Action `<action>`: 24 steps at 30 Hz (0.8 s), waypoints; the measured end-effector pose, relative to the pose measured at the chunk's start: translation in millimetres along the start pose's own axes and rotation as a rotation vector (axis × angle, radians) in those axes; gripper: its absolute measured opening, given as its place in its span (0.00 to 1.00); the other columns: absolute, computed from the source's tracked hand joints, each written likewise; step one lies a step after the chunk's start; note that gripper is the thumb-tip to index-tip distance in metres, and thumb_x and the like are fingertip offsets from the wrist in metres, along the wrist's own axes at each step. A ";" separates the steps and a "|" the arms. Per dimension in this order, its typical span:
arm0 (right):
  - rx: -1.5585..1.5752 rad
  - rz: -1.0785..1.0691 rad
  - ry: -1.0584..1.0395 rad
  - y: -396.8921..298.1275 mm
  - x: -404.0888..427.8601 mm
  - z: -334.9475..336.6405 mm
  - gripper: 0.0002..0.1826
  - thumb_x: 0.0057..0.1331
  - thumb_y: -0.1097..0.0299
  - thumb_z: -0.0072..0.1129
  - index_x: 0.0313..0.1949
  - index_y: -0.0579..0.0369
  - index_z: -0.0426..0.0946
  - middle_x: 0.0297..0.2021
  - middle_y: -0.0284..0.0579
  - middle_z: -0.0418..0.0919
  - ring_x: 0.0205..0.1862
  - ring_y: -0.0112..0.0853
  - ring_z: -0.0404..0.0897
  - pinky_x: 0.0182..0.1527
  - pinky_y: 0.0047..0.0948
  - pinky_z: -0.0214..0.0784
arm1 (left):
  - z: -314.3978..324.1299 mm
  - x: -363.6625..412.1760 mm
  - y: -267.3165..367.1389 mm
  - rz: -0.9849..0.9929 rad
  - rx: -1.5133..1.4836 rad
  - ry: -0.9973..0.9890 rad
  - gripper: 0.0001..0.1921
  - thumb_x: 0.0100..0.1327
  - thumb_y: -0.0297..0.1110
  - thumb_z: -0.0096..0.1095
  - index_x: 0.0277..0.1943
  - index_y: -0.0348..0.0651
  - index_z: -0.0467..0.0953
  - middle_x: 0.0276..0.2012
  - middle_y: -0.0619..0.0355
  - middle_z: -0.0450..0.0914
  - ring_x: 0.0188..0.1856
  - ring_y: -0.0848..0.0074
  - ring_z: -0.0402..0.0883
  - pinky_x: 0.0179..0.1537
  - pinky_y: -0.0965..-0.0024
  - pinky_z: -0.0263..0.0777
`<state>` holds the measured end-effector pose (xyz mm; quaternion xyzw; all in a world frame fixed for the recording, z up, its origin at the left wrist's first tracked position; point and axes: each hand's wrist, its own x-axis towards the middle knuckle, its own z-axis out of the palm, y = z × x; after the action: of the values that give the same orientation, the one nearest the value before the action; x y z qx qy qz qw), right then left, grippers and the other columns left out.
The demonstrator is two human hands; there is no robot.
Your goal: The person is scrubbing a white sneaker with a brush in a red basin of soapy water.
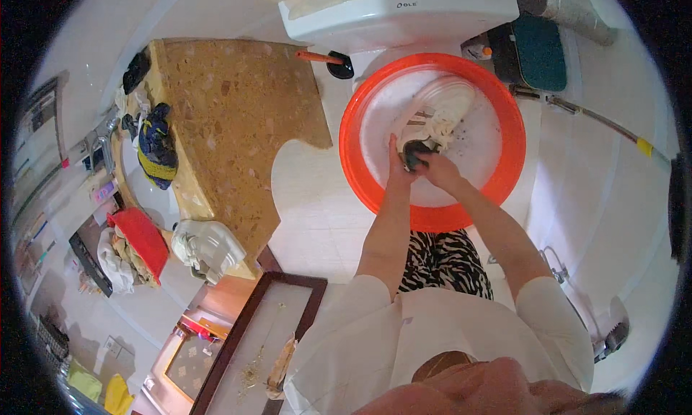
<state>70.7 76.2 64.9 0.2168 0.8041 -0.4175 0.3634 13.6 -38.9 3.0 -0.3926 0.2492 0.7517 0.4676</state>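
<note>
A white sneaker (453, 108) with laces lies tilted in an orange-red plastic basin (357, 185), among white suds. Its toe points away from me; the dark-lined opening (417, 151) faces me. My left hand (401, 166) grips the heel side of the sneaker from the left. At the right of the opening, my right hand (439, 172) holds the collar, its slightly blurred fingertips against the dark lining. Whether those fingers also hold a small dark item is hidden. Both forearms reach over the basin's near rim.
Behind the basin stands a white toilet (400, 23). A brown stone countertop (232, 107) on the left bears a white jug-like container (208, 247); a washbasin (157, 199) is set beside it. A dark-framed door (259, 307) stands lower left, a teal-lidded bin (540, 53) at far right.
</note>
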 end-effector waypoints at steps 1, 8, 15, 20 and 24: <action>-0.004 0.035 0.019 -3.8 5.1 4.8 0.24 0.63 0.51 0.54 0.58 0.39 0.72 0.43 0.53 0.79 0.45 0.49 0.78 0.47 0.45 0.71 | -2.8 2.6 2.3 -0.016 -0.023 -0.024 0.38 0.58 0.70 0.47 0.53 0.40 0.74 0.46 0.50 0.80 0.44 0.62 0.81 0.43 0.59 0.80; -0.037 -0.062 0.120 0.2 -12.8 5.3 0.21 0.64 0.52 0.53 0.55 0.40 0.74 0.40 0.53 0.80 0.43 0.48 0.79 0.45 0.45 0.72 | 30.7 -8.0 -2.5 0.023 -0.042 0.126 0.37 0.58 0.71 0.47 0.51 0.42 0.75 0.42 0.55 0.82 0.34 0.70 0.82 0.20 0.76 0.75; -0.173 -0.068 0.204 1.6 -8.9 19.6 0.21 0.65 0.52 0.52 0.57 0.32 0.71 0.32 0.51 0.81 0.36 0.47 0.81 0.36 0.47 0.73 | -22.5 16.9 -5.3 -0.093 -0.161 -0.285 0.40 0.56 0.73 0.46 0.57 0.45 0.71 0.52 0.51 0.77 0.50 0.63 0.77 0.52 0.53 0.70; -0.362 -0.062 0.227 44.4 -35.4 -28.7 0.21 0.65 0.54 0.52 0.58 0.30 0.69 0.26 0.51 0.80 0.28 0.47 0.81 0.32 0.47 0.73 | -7.2 4.0 -17.6 -0.030 0.037 0.200 0.46 0.53 0.77 0.44 0.62 0.46 0.67 0.57 0.53 0.74 0.59 0.63 0.70 0.58 0.35 0.51; -0.217 0.076 0.310 56.8 -30.1 4.5 0.23 0.67 0.59 0.48 0.62 0.29 0.65 0.32 0.50 0.81 0.31 0.46 0.82 0.33 0.48 0.73 | 9.1 -8.2 -21.6 -0.009 0.117 0.236 0.46 0.53 0.78 0.43 0.62 0.46 0.67 0.57 0.53 0.74 0.60 0.62 0.70 0.57 0.35 0.51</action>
<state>128.9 102.7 57.1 0.2683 0.8819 -0.2759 0.2722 31.8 -26.8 14.8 -0.4517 0.3442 0.6825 0.4601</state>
